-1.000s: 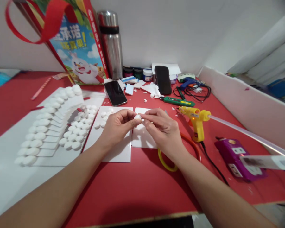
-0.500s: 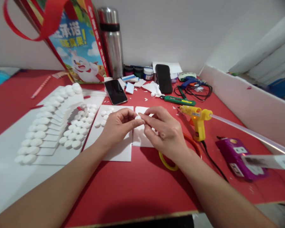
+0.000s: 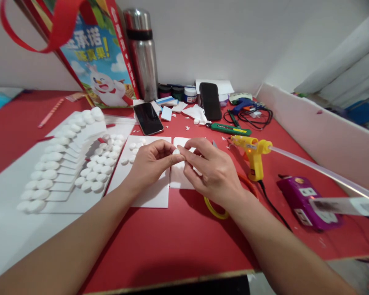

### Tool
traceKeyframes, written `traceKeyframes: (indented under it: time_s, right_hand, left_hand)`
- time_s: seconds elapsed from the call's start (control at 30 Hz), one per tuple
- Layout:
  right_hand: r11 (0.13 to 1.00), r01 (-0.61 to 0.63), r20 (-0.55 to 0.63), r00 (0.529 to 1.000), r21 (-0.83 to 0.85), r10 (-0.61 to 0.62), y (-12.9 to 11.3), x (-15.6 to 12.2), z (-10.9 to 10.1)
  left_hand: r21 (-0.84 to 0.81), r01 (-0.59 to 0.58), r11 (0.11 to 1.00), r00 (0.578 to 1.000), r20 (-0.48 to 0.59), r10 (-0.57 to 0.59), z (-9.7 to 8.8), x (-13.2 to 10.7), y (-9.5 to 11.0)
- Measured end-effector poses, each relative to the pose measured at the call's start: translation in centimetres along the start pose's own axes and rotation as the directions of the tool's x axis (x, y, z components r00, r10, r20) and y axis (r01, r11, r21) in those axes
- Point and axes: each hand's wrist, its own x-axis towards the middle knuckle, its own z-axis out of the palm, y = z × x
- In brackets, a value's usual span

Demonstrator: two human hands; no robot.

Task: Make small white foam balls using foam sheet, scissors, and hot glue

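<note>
Obs.: both hands meet over the middle of the bench, just above two white sheets.
- Left hand: thumb and forefinger are closed on a small white piece.
- Right hand: its fingertips come in from 3 o'clock and pinch the same piece; the remaining fingers are curled loosely.
- The piece is held clear of the sheets, not resting on them.

Surroundings: finished white ovals lie in rows at 9 o'clock of the hands. A yellow glue gun stands at 3 o'clock, nozzle toward 9.

Handling note (judgement): the piece looks soft and very small, so light, even fingertip pressure seems best. The left hand should act as the steady anchor and the right do the fine work, with both wrists low above the sheets.

Orientation: a rounded face shows toward the camera. The long axis appears to run 9 to 3, between the two pinches, but most of the piece is covered, so this is uncertain.
</note>
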Motion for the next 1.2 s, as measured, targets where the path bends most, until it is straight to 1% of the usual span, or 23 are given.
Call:
traceKeyframes:
  time_s: [0.07,0.13,0.2,0.23,0.27,0.3,0.37,0.43,0.47,0.5,0.57,0.63,0.67,0.73,0.83,0.9,1.0,1.07,1.2]
  right_hand:
    - [0.999,-0.016,-0.001,1.0,0.029,0.016,0.0,0.0,0.1]
    - [0.991,-0.057,-0.051,0.997,0.123,0.064,-0.2,0.0,0.2]
    - [0.948,-0.132,-0.11,0.979,0.29,0.17,-0.3,0.1,0.3]
    - [0.901,-0.186,-0.117,0.961,0.391,0.249,-0.4,0.2,0.3]
    - [0.834,-0.246,-0.102,0.936,0.494,0.337,-0.5,0.3,0.3]
    - [0.744,-0.31,-0.065,0.902,0.592,0.428,-0.5,0.4,0.3]
    - [0.508,-0.414,0.049,0.809,0.755,0.585,-0.4,0.6,0.3]
    - [0.266,-0.455,0.175,0.72,0.85,0.672,-0.2,0.9,0.4]
    - [0.164,-0.46,0.232,0.686,0.873,0.689,-0.1,1.0,0.5]
    - [0.081,-0.461,0.282,0.662,0.884,0.694,0.0,1.0,0.6]
    - [-0.032,-0.452,0.349,0.64,0.891,0.684,0.1,1.2,0.7]
    - [-0.09,-0.447,0.387,0.635,0.89,0.668,0.1,1.2,0.8]
    - [-0.1,-0.449,0.397,0.638,0.888,0.66,0.1,1.2,0.7]
    - [-0.089,-0.467,0.409,0.647,0.88,0.644,0.0,1.2,0.8]
    - [-0.025,-0.511,0.411,0.661,0.859,0.628,0.0,1.0,1.0]
    - [0.021,-0.531,0.402,0.665,0.847,0.63,0.0,0.8,1.1]
    - [0.091,-0.527,0.357,0.683,0.845,0.638,-0.1,0.8,1.3]
    - [0.165,-0.52,0.304,0.696,0.838,0.65,-0.2,0.9,1.2]
    - [0.371,-0.512,0.164,0.729,0.775,0.664,-0.4,0.9,1.1]
  left_hand:
    - [-0.006,-0.01,1.0,1.0,0.006,0.01,0.0,0.0,-0.1]
    - [-0.012,-0.032,0.999,0.999,0.003,0.032,0.0,0.0,-0.1]
    - [-0.016,-0.058,0.998,0.998,0.001,0.058,-0.1,0.1,-0.2]
    - [-0.021,-0.071,0.997,0.997,0.003,0.071,-0.1,0.1,-0.2]
    - [-0.028,-0.084,0.996,0.996,0.008,0.084,-0.2,0.1,-0.3]
    - [-0.035,-0.093,0.995,0.996,0.012,0.094,-0.3,0.1,-0.3]
    - [-0.042,-0.103,0.994,0.995,0.015,0.103,-0.4,0.2,-0.3]
    - [-0.034,-0.103,0.994,0.994,0.018,0.103,-0.5,0.2,-0.3]
    - [-0.026,-0.105,0.994,0.994,0.021,0.106,-0.5,0.2,-0.3]
    - [-0.02,-0.113,0.993,0.993,0.025,0.114,-0.5,0.1,-0.3]
    - [-0.01,-0.135,0.991,0.99,0.037,0.135,-0.5,0.1,-0.3]
    - [0.001,-0.157,0.988,0.986,0.053,0.156,-0.5,0.1,-0.3]
    - [0.006,-0.171,0.985,0.983,0.062,0.17,-0.5,0.1,-0.3]
    - [0.017,-0.207,0.978,0.976,0.079,0.205,-0.4,0.1,-0.3]
    - [0.019,-0.231,0.973,0.969,0.09,0.229,-0.3,0.2,-0.1]
    - [0.0,-0.206,0.979,0.976,0.068,0.205,-0.1,0.2,0.0]
    - [-0.069,-0.147,0.987,0.989,0.02,0.149,0.1,0.0,0.0]
    - [-0.126,-0.094,0.988,0.995,0.013,0.096,0.3,-0.1,-0.2]
    - [-0.225,0.033,0.974,0.999,0.037,-0.025,0.5,-0.3,-0.9]
